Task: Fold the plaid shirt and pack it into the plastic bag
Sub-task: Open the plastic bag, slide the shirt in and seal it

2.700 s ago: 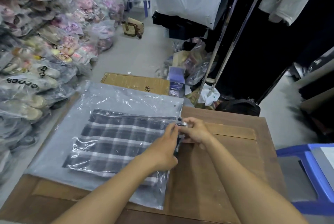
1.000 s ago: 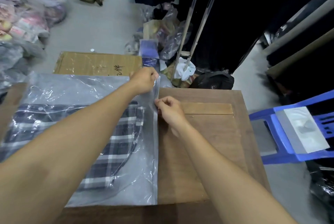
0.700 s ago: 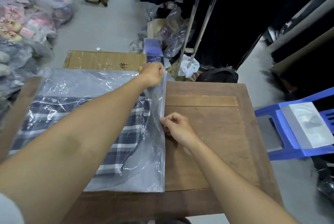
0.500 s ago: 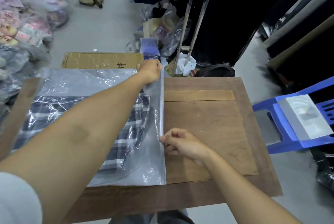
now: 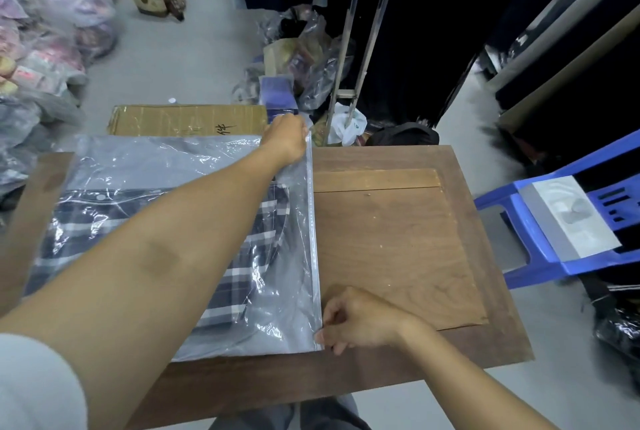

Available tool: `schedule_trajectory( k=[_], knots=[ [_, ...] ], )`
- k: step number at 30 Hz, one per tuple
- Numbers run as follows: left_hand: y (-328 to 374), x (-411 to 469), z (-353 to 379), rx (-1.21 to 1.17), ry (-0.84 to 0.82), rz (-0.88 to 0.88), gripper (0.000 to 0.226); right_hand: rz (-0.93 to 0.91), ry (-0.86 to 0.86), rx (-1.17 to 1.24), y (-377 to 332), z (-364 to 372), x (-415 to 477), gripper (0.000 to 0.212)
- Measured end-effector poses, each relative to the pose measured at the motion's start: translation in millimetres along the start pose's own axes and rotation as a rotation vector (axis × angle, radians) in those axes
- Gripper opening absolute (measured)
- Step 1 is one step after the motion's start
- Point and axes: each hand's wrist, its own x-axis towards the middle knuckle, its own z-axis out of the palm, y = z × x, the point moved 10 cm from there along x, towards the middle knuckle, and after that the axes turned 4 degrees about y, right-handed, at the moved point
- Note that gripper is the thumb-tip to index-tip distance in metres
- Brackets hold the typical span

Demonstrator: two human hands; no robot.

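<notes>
The folded dark plaid shirt (image 5: pixel 239 277) lies inside the clear plastic bag (image 5: pixel 284 311), flat on the left half of the wooden table (image 5: pixel 388 249). The bag's zip edge (image 5: pixel 312 221) runs straight from far to near along its right side. My left hand (image 5: pixel 285 140) pinches the far end of that zip edge, with my forearm crossing over the bag and hiding much of the shirt. My right hand (image 5: pixel 356 320) pinches the near end of the zip edge at the bag's near right corner.
A flat cardboard box (image 5: pixel 187 119) lies beyond the table. A blue plastic chair (image 5: pixel 554 221) stands at the right. A metal clothes rack (image 5: pixel 360 41) with dark garments rises behind. Bagged goods (image 5: pixel 41 48) pile up at the left. Bags and clutter (image 5: pixel 304 58) sit on the floor.
My right hand has slid along the zip edge from near the far end down to the bag's near corner. My left hand stayed pinching the far end.
</notes>
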Motion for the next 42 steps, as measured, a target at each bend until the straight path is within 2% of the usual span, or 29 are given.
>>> schedule_trajectory(
  k=[2,4,6,7,9,11,13,16,18,21,26,30,32,37,42],
  knots=[
    [-1.6,-7.4,-7.5,0.030,-0.042,0.048,0.034,0.024,0.130,-0.127,-7.8,-25.2,0.8,0.025],
    [-13.6,-20.9,-19.4,0.074,-0.077,0.068,0.054,0.012,0.367,-0.249,-27.0,-60.4,1.8,0.029],
    [-39.0,-37.6,-38.9,0.105,-0.056,0.032,0.061,-0.090,0.574,-0.225,-57.8,-80.9,3.8,0.023],
    [-54.5,-48.1,-49.3,0.125,-0.040,0.006,0.062,-0.168,0.624,-0.184,-76.9,-81.2,6.9,0.020],
    [-90.7,-72.1,-69.1,0.164,-0.018,-0.078,0.064,-0.328,0.647,-0.216,-115.9,-67.1,16.4,0.026],
    [-131.3,-97.7,-89.5,0.235,0.034,-0.191,0.066,-0.386,0.649,-0.401,-145.6,-43.0,29.7,0.044],
    [-172.0,-126.5,-112.1,0.305,0.142,-0.345,0.066,-0.326,0.611,-0.560,-159.2,-19.1,45.5,0.058],
    [-217.3,-175.4,-136.9,0.278,0.306,-0.588,0.067,-0.242,0.546,-0.640,-163.8,3.2,61.2,0.076],
    [-231.3,-196.9,-131.3,0.227,0.309,-0.640,0.069,-0.205,0.511,-0.665,-157.0,9.1,69.4,0.084],
    [-230.1,-206.4,-98.1,0.124,0.190,-0.566,0.079,-0.198,0.512,-0.690,-140.9,0.4,74.2,0.087],
    [-175.5,-189.2,-57.6,-0.077,0.081,-0.290,0.091,-0.179,0.588,-0.679,-92.0,-56.4,74.0,0.089],
    [-123.2,-160.5,-13.9,0.034,-0.135,-0.191,0.108,-0.188,0.663,-0.669,-53.0,-115.4,70.7,0.087],
    [-101.4,-146.9,0.3,0.109,-0.188,-0.152,0.118,-0.193,0.675,-0.665,-39.3,-140.6,72.6,0.087],
    [-78.4,-117.9,13.2,0.217,-0.186,-0.115,0.123,-0.199,0.668,-0.642,-26.6,-180.1,83.7,0.089],
    [-76.8,-114.9,15.1,0.245,-0.189,-0.126,0.123,-0.222,0.669,-0.636,-28.2,-185.1,89.4,0.086]
  ],
)
